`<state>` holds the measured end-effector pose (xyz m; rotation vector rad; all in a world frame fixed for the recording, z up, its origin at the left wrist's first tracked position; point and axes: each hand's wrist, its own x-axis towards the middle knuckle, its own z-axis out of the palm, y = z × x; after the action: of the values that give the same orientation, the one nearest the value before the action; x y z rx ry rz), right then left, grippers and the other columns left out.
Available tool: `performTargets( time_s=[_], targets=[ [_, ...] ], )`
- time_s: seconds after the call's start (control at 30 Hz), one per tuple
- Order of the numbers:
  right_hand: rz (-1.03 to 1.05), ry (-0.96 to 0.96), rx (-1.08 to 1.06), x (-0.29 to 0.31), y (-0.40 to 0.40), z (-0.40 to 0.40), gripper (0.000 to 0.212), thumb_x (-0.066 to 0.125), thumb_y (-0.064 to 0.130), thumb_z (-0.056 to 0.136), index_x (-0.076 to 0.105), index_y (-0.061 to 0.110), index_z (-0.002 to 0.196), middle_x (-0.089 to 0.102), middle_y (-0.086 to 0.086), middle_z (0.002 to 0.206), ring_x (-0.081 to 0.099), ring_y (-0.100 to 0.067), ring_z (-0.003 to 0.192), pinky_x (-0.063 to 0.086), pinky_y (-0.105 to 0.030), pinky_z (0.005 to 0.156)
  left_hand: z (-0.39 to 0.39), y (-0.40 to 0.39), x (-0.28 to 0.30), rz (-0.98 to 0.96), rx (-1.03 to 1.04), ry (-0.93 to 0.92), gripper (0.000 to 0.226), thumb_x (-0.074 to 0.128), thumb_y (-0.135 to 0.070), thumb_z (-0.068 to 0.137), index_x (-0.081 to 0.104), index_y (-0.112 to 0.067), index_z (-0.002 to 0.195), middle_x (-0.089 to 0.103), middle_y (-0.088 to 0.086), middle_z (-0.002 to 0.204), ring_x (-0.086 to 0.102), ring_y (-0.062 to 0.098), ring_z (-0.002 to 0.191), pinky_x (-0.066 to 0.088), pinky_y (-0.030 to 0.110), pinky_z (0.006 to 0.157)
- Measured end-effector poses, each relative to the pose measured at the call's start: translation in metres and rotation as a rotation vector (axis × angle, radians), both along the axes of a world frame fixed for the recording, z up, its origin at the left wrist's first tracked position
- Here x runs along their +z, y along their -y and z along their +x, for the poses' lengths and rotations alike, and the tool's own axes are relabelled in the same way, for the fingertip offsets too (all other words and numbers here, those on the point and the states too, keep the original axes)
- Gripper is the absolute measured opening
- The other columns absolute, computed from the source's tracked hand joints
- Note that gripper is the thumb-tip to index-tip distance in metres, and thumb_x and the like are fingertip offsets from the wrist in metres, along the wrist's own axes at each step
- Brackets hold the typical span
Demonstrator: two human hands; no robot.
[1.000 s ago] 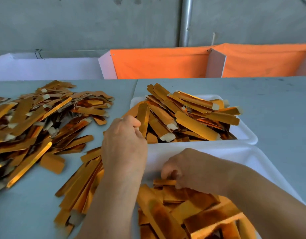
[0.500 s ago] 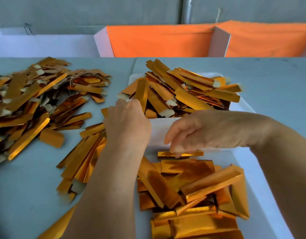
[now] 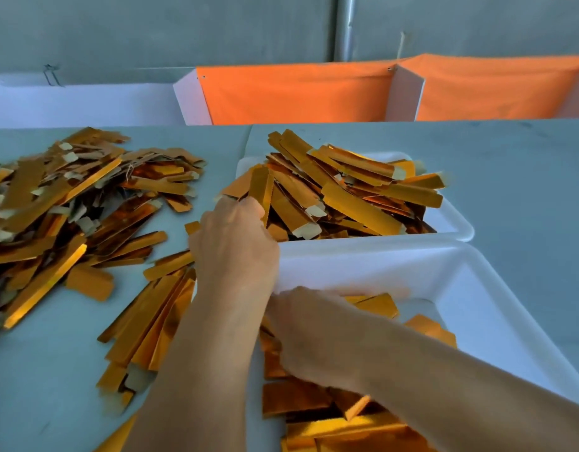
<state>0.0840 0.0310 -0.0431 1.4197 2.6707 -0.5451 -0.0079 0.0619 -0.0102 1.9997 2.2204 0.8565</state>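
Observation:
Two white foam trays sit side by side. The far tray [image 3: 451, 223] is heaped with long gold foil strips [image 3: 347, 197]. The near tray [image 3: 477, 288] holds shorter folded gold pieces [image 3: 314, 402]. My left hand [image 3: 236, 246] is at the corner where the trays meet. Its curled thumb and fingers close against an upright gold strip [image 3: 260, 187] at the far tray's left edge. My right hand [image 3: 307, 334] reaches across to the left side of the near tray, back up, over the gold pieces. Its fingers are hidden and blurred.
A large loose heap of gold strips [image 3: 60, 210] covers the grey table [image 3: 526, 190] on the left. More strips [image 3: 151, 314] lie fanned beside my left forearm. Orange cloth panels [image 3: 298, 93] and white boards stand along the table's back edge.
My right hand has dropped from above the near tray's far rim and moved down-left into the tray. My left hand has stayed at the tray corner.

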Motion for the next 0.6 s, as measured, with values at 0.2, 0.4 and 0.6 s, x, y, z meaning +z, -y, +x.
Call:
performTargets(
  time_s=[0.2, 0.4, 0.6],
  targets=[
    [-0.351, -0.486, -0.219, 0.051, -0.034, 0.078, 0.021, 0.073, 0.026, 0.082, 0.066, 0.032, 0.101, 0.070, 0.010, 0.097, 0.065, -0.011, 0.089, 0.053, -0.030, 0.080, -0.003, -0.001, 0.004, 0.240, -0.051, 0.240, 0.029, 0.045, -0.027, 0.097, 0.057, -0.018, 0.122, 0.058, -0.002, 0.115, 0.051, 0.011, 0.104, 0.038, 0.022, 0.079],
    [-0.505, -1.212, -0.414, 0.051, -0.048, 0.100, 0.025, 0.067, 0.017, 0.075, 0.068, 0.014, 0.099, 0.074, -0.005, 0.094, 0.072, -0.020, 0.089, 0.058, -0.029, 0.069, 0.018, 0.006, 0.005, -0.068, -0.405, 1.040, 0.008, 0.061, -0.035, 0.088, 0.066, -0.032, 0.092, 0.073, -0.008, 0.092, 0.069, 0.008, 0.091, 0.053, 0.028, 0.080],
    [-0.484, -1.075, -0.370, 0.054, -0.045, 0.102, 0.030, 0.063, 0.026, 0.084, 0.068, 0.011, 0.109, 0.073, -0.007, 0.105, 0.069, -0.022, 0.100, 0.055, -0.035, 0.089, 0.033, 0.007, -0.006, -0.010, -0.379, 0.801, 0.023, 0.060, -0.017, 0.090, 0.068, -0.038, 0.093, 0.070, -0.021, 0.087, 0.065, -0.003, 0.086, 0.054, 0.015, 0.075]
  ],
)
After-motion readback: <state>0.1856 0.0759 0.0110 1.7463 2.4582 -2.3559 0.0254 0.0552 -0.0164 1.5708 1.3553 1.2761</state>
